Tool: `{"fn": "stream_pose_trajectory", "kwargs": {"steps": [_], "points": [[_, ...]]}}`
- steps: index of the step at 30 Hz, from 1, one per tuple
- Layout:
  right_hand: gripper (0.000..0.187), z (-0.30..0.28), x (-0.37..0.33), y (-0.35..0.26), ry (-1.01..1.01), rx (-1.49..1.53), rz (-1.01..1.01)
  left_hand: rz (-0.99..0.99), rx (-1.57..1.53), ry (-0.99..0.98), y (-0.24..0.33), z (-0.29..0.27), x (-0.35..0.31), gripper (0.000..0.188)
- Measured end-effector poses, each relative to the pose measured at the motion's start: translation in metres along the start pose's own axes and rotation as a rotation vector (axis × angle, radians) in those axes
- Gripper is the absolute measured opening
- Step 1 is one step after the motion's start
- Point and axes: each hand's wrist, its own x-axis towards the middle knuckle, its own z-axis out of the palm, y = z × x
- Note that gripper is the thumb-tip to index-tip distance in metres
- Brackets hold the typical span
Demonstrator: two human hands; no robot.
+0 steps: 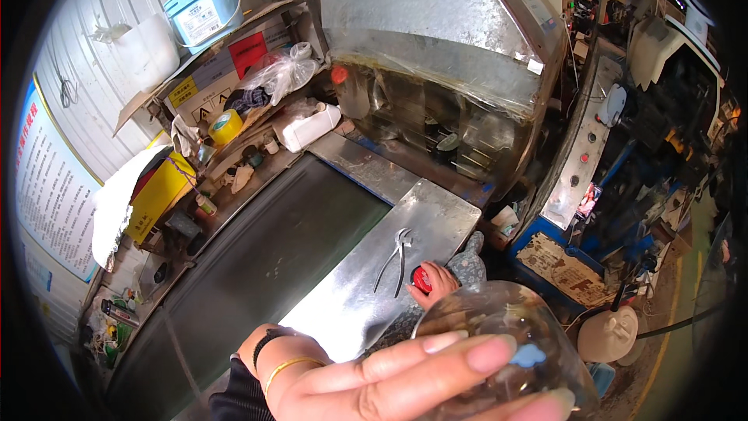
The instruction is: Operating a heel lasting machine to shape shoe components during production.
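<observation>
Close up at the lower edge, my left hand (389, 374) has its fingers bent across a clear, rounded, see-through container (499, 308) with a small blue patch. A gold bracelet and a black band circle that wrist. Behind the container, my right hand (438, 287) curls over a red round lid-like disc (421, 279) at the metal plate's right edge. Grey patterned cloth (470, 263) lies beside this hand; the container hides the rest of the arm. Pliers (397, 259) with dark handles lie on the shiny metal plate (354, 284), left of the disc.
A dark belt (265, 249) runs along the plate's left side. A metal hood (421, 8) stands at the back. The shelf on the left holds yellow tape (225, 127), a white jug (310, 128) and a blue bucket (204, 12). At right are machinery and a beige canister (608, 335).
</observation>
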Motion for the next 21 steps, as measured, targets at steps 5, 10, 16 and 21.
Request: {"fn": "stream_pose_trajectory", "kwargs": {"steps": [5,10,16,21], "points": [[0.060,0.008,0.009,-0.006,-0.048,0.019,-0.084,0.497,0.093,0.090,0.002,-0.002,0.004,0.029],[0.060,0.006,0.004,0.015,-0.040,0.033,-0.026,0.407,0.025,-0.071,-0.035,-0.012,0.002,0.028],[0.060,0.005,0.005,0.012,-0.033,0.072,-0.018,0.545,0.061,-0.058,-0.043,-0.013,0.000,0.030],[0.060,0.004,0.003,0.013,-0.030,0.100,-0.001,0.388,0.034,-0.022,-0.032,-0.009,0.002,0.031]]}}
